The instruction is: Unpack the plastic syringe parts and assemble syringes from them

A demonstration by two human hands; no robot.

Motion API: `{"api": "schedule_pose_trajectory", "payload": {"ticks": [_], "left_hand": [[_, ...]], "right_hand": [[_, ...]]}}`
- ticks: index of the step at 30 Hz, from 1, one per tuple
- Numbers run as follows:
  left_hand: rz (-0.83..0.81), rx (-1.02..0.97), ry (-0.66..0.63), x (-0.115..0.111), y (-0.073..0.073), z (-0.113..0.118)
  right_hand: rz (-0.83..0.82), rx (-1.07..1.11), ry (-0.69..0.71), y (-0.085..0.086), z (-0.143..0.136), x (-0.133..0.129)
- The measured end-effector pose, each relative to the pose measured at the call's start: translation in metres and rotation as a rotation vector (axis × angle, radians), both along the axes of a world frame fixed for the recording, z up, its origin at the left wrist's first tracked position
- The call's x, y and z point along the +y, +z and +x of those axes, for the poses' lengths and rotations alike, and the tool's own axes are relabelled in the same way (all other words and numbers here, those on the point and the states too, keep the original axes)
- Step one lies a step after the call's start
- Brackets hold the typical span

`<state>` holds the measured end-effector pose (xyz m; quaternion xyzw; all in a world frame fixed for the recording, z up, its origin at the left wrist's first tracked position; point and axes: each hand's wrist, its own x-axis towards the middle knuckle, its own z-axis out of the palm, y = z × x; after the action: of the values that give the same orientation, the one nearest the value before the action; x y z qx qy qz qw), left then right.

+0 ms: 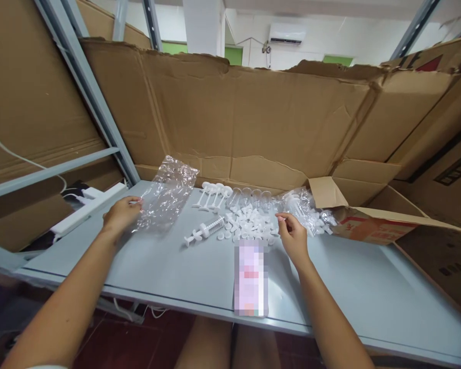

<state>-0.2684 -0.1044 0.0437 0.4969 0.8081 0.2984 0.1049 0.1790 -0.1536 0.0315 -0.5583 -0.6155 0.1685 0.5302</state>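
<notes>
My left hand [123,216] pinches the edge of a clear plastic bag [169,192] at the left of the table. My right hand [294,240] has its fingers curled together beside a pile of small white plastic caps [249,223]; whatever it may hold is hidden. Between the hands lies a plastic syringe [204,230], set at a slant. Behind it are several white plungers [212,196] and a row of clear barrels [250,196]. A second clear bag [301,205] with white parts in it lies just past my right hand.
A blurred phone-like rectangle [250,279] lies at the front edge of the grey table [169,271]. An open cardboard box [372,225] stands at right, a white power strip [90,212] at left. Tall cardboard [230,118] walls the back, and a metal post [88,97] rises at left.
</notes>
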Motion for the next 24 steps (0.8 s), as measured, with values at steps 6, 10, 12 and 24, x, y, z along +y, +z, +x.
{"api": "schedule_pose_trajectory", "payload": {"ticks": [6, 10, 12, 24], "left_hand": [[-0.222, 0.226, 0.066, 0.012, -0.017, -0.003], [-0.235, 0.227, 0.128, 0.014, -0.028, 0.003], [-0.23, 0.23, 0.142, 0.015, -0.031, 0.005], [0.055, 0.431, 0.06, -0.001, -0.006, 0.046]], "right_hand": [[0.002, -0.008, -0.002, -0.003, 0.002, 0.002], [0.007, -0.007, -0.01, -0.002, 0.003, 0.002], [0.004, -0.015, -0.009, -0.002, 0.003, 0.002], [0.005, -0.041, -0.012, 0.0, 0.001, 0.001]]}}
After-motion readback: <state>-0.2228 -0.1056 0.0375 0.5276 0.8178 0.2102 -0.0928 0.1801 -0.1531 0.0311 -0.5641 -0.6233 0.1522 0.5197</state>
